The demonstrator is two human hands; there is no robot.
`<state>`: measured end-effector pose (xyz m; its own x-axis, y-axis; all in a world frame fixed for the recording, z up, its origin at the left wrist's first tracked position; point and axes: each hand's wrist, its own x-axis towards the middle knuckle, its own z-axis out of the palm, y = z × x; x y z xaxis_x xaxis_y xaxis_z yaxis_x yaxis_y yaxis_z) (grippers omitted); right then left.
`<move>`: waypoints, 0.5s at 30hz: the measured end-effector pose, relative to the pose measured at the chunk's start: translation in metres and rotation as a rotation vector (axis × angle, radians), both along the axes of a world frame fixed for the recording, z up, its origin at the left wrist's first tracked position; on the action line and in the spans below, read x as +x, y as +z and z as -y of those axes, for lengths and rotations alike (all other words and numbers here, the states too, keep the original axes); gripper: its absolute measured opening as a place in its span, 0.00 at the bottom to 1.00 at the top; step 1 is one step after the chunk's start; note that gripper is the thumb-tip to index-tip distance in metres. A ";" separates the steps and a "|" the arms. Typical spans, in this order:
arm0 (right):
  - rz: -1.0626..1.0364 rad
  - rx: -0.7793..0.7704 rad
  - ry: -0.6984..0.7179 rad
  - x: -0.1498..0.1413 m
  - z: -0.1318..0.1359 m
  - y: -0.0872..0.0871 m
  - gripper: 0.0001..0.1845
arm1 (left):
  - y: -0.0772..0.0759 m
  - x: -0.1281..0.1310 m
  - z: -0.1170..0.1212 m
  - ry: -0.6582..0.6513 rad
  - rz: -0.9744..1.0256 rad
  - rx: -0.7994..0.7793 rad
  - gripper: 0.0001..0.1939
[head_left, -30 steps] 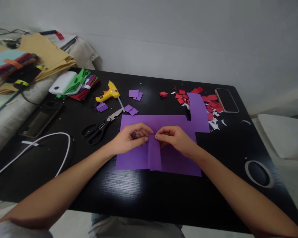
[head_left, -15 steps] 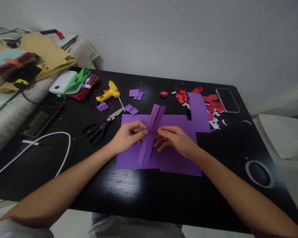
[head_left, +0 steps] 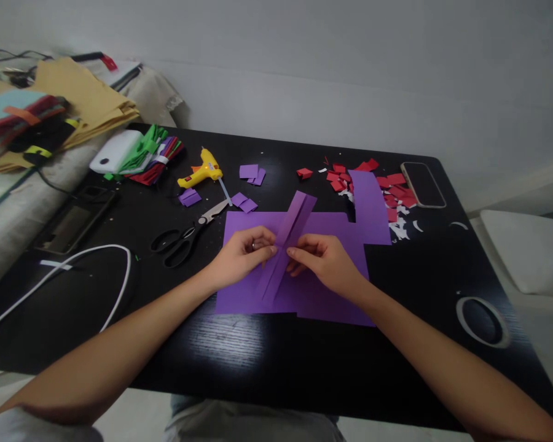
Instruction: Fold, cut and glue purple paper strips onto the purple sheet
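Observation:
A long purple paper strip (head_left: 295,216), creased lengthwise, is held at a slant above larger purple sheets (head_left: 332,301) lying on the black table. My left hand (head_left: 246,255) pinches its left edge near the middle, thumb on top. From the other side my right hand (head_left: 322,261) pinches the strip's right edge, with thumb and fingers closed on it; some fingertips are hidden behind the paper. Left of the sheets lie black-handled scissors (head_left: 184,239), blades pointing away. Small folded purple pieces (head_left: 244,202) rest just beyond the sheets.
A yellow glue gun (head_left: 203,170) lies behind the scissors. Red paper scraps (head_left: 399,191), another purple piece (head_left: 371,209) and a phone (head_left: 424,185) are at the back right. A tape roll (head_left: 483,322) sits at right. A white cable (head_left: 126,276) loops at left.
My right hand has closed in on the strip, its thumb now pressing the right edge. The strip's upper end has tilted slightly to the right.

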<state>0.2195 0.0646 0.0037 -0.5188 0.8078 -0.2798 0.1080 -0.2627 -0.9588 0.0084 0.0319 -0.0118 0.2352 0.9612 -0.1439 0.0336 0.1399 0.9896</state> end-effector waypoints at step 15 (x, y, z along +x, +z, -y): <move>0.020 0.087 -0.169 -0.002 0.005 0.000 0.20 | 0.002 0.007 0.005 0.210 0.052 0.213 0.14</move>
<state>0.2178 0.0593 0.0033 -0.3687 0.9045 -0.2142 0.0891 -0.1950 -0.9767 0.0156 0.0267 -0.0095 0.0300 0.9969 0.0729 -0.0255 -0.0721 0.9971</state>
